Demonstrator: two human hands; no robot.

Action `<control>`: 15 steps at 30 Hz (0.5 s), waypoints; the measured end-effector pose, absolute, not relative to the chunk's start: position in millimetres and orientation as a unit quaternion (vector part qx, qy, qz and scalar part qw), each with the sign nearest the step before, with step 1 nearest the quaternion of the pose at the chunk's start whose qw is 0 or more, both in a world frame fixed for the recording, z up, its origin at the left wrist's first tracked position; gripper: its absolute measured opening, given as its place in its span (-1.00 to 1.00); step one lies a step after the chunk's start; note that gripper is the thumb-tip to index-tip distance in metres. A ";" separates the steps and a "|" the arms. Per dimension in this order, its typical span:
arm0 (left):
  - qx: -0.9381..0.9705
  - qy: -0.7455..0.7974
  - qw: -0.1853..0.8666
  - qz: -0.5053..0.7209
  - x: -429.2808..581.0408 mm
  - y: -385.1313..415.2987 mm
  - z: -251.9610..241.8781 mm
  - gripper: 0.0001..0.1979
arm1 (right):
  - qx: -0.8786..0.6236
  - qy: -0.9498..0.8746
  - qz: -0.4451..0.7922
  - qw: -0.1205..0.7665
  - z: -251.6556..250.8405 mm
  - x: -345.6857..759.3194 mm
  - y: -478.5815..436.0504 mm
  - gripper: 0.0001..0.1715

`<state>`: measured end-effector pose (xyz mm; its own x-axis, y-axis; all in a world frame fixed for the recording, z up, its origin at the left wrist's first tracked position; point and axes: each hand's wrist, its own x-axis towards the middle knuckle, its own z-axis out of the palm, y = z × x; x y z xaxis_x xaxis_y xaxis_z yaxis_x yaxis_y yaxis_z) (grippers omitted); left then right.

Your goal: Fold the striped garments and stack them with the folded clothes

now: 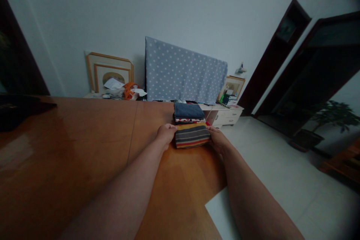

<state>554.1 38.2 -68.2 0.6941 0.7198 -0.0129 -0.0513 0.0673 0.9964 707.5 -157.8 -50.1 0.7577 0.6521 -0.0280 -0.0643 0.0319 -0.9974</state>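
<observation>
Between my two hands is a folded striped cloth [192, 135] in yellow, dark grey, white and red. My left hand [166, 134] pinches its left edge, thumb and fingers closed on it. At the right edge, my right hand [218, 138] grips the same cloth; some of its fingers are hidden. Just behind stands a stack of folded cloths, with a dark blue folded cloth [188, 110] on top and a red-and-white patterned cloth [189, 120] under it. Whether the striped cloth touches the stack or the table I cannot tell.
The wooden table [101, 150] spreads to the left, with a dark item [25, 108] at its far left. A white sheet [222, 212] lies by my right forearm. Beyond the table are a dotted blue cover [182, 71], a white cabinet [227, 115] and picture frames [110, 59].
</observation>
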 end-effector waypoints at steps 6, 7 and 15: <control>0.598 0.293 0.685 0.295 552.6 39.6 -62.2 -0.94 | -0.649 -0.210 0.256 0.685 -55.2 714.7 -160.1 -0.75; 0.594 0.295 0.688 0.295 551.8 38.9 -60.7 -0.93 | -0.649 -0.208 0.256 0.686 -56.0 715.8 -160.1 -0.75; 0.608 0.274 0.705 0.242 546.8 31.3 -52.6 -0.94 | -0.657 -0.211 0.238 0.683 -56.0 713.0 -158.4 -0.77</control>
<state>546.8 31.3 -52.6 0.7326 0.6745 -0.0912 -0.0088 0.1434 0.9896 713.0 -158.4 -56.0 0.7984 0.6017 -0.0241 -0.0476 0.0231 -0.9986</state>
